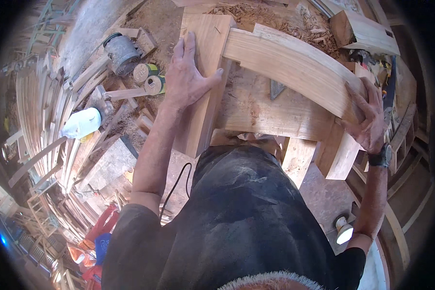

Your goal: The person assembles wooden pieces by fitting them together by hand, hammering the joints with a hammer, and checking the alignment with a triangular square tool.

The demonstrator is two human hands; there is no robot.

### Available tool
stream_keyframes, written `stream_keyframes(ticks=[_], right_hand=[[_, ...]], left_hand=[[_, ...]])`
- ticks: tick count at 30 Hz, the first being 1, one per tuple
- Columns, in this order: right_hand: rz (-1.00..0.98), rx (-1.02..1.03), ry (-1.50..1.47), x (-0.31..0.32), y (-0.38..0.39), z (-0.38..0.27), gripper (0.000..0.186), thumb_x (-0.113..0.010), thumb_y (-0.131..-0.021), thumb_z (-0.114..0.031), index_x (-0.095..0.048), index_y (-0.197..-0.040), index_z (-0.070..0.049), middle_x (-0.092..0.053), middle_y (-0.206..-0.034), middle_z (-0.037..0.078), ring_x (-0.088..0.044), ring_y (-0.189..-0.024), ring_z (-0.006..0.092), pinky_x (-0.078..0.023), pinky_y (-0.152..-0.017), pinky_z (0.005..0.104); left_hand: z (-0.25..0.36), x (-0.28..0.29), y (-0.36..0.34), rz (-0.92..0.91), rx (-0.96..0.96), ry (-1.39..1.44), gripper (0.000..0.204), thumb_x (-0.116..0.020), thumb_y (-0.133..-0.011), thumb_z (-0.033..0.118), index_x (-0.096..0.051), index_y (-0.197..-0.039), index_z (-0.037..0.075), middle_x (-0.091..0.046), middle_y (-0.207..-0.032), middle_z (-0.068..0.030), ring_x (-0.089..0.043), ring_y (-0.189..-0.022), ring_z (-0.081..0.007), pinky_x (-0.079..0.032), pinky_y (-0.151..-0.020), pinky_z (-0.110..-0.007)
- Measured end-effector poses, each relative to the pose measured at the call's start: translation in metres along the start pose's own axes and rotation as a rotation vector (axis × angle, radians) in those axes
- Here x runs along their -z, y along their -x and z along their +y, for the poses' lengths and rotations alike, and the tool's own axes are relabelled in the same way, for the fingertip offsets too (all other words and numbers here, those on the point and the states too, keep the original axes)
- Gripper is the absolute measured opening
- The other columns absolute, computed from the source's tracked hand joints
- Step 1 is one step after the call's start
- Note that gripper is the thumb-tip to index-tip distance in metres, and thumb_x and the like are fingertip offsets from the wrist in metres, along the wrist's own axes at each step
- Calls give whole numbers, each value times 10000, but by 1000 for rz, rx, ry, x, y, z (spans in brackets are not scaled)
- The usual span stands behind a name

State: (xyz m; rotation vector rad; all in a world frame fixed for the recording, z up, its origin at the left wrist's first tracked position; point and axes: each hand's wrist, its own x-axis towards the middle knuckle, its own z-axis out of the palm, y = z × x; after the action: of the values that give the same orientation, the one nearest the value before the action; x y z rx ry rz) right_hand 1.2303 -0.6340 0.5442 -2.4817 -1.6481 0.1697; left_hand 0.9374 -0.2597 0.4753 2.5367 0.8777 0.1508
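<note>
My left hand [188, 77] grips a thick, light wooden beam [193, 133], thumb on its face and fingertips near the top. A wide curved board [287, 65], stepped along its edges, runs from this beam to the right. My right hand [365, 113] holds that board's right end, fingers bent over it. Below the board, a wide plank [266, 118] spans toward another post [338, 154], with a small dark triangular object [276, 89] on or behind it.
At left are stacked wooden strips [38, 121], a grey metal container [121, 53], two cans [154, 84] and a white jug [82, 123]. Wood shavings [309, 31] lie behind the board. Tools [379, 72] sit at upper right, a lit lamp [344, 232] low at right.
</note>
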Motion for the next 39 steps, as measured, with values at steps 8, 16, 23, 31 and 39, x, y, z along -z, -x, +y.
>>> stream_keyframes(ticks=[8,16,23,31,39], right_hand=[[-56,59,-19,7,-17,24,887,-879,-660,-416,-643,-1483,-186,-442,-1593,264,-459,-1420,458,-335,-1214,574],[-64,90,9,-10,-7,30,908,-850,-682,-566,-646,-1483,-190,-445,-1586,264,-456,-1404,483,-338,-1197,582],[-79,102,53,-23,-16,49,999,-864,-573,-380,-597,-1528,-263,-434,-1593,237,-438,-1433,464,-315,-1213,581],[-56,96,-1,-32,-16,49,990,-892,-578,-237,-598,-1524,-253,-424,-1604,234,-424,-1463,443,-308,-1229,570],[-47,107,9,-38,-13,51,968,-892,-605,-255,-594,-1526,-214,-453,-1579,234,-427,-1460,443,-320,-1219,585]], left_hand=[[6,-4,1,28,-8,-62,1213,-839,-742,481,-206,-1663,9,-374,-1580,-297,-412,-1462,-445,-379,-1218,-492],[16,-9,6,41,13,-108,1221,-853,-722,492,-220,-1668,50,-348,-1590,-307,-443,-1426,-480,-449,-1157,-524],[23,-10,8,25,45,-73,1235,-857,-713,506,-221,-1670,55,-344,-1596,-301,-432,-1429,-487,-435,-1171,-540],[23,-13,6,42,45,-80,1234,-853,-720,519,-207,-1677,84,-339,-1597,-295,-433,-1429,-490,-445,-1159,-543],[24,-13,5,35,69,-93,1221,-840,-729,533,-211,-1677,91,-330,-1604,-302,-438,-1424,-495,-461,-1141,-546]])
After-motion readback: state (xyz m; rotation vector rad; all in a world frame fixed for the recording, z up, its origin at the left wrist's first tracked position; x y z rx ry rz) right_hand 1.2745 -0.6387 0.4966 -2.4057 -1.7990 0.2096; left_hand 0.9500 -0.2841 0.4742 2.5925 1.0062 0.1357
